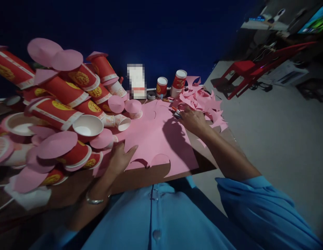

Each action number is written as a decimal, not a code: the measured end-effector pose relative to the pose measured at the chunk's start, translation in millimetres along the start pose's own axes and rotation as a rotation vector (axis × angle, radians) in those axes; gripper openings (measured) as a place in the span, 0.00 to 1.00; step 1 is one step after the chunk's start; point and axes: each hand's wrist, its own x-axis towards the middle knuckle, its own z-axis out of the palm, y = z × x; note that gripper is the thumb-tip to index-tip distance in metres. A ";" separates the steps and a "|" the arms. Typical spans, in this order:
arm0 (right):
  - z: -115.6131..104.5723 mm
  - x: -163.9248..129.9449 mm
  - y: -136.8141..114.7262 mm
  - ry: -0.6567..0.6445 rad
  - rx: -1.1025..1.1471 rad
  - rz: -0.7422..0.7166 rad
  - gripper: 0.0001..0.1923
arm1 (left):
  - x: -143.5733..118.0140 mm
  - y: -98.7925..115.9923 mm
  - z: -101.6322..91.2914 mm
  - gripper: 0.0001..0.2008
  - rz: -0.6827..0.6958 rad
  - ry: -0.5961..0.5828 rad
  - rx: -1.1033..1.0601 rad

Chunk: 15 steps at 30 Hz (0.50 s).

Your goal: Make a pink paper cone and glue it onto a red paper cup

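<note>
A large sheet of pink paper (156, 135) lies on the table, with curved cuts along its near edge and an arc mark near its far edge. My left hand (121, 158) rests on the sheet's left side, thumb stretched out and nothing visible in it. At the sheet's right edge, my right hand (191, 119) has its fingers curled down beside the pink paper scraps. A small orange and grey object (176, 111), perhaps a pen or a tool, shows by its fingertips. Whether the fingers grip it is unclear.
Red paper cups (64, 88), many topped with pink paper cones (67, 59), are piled at left. Two upright cups (161, 86) and a roll of tape (151, 95) stand at the back. Pink scraps (200, 100) heap at the right. A red chair (245, 67) stands beyond.
</note>
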 end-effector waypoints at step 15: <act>12.9 23.6 -4.4 0.068 0.054 -0.023 0.25 | 12.3 3.8 29.9 0.24 0.062 0.040 0.003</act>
